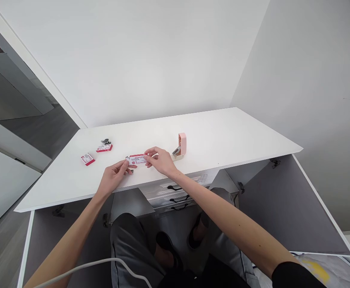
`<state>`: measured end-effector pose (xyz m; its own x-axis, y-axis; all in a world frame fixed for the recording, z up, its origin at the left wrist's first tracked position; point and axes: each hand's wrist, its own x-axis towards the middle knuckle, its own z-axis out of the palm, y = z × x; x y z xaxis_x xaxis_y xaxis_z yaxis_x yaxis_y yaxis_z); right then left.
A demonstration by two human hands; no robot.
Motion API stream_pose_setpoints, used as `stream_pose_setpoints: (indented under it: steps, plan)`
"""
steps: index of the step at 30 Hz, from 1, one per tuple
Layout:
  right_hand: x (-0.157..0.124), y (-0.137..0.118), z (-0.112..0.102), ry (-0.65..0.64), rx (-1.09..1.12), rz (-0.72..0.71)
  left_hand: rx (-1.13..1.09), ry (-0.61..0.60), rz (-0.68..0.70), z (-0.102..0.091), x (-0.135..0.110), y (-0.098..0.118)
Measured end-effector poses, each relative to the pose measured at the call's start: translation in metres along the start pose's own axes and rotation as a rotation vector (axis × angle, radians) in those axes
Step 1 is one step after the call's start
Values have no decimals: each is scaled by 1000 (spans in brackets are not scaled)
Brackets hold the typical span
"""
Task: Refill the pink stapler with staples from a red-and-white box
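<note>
Between my two hands, just above the white tabletop, is a small red-and-white staple box (137,159). My left hand (115,176) pinches its left end, and the end flap there looks lifted. Fingers of my right hand (160,161) are closed on the right end. Beneath my left fingertips lies a small grey piece (131,171), perhaps a strip of staples. Right of my right hand stands a pink and cream stapler (182,146), its top swung up and its metal inside showing.
Two more red-and-white boxes (104,148) (88,159) lie on the left of the tabletop (217,136). Behind one is a small dark metal object (106,141), unclear in kind. Below are drawers with black handles (179,199) and an opened cabinet door (301,212). A white cable (103,262) crosses near my lap.
</note>
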<state>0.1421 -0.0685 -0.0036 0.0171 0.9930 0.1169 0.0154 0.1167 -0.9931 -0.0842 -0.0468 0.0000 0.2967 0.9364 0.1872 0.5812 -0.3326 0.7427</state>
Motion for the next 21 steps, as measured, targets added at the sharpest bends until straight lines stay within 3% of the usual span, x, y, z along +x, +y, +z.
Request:
stream_pose_setpoints:
  steps: [6, 21]
  plan:
    - [5, 7, -1, -45, 97, 31, 4, -27, 1, -3, 3, -5]
    - [5, 1, 7, -38, 58, 32, 50, 48, -38, 4, 3, -1]
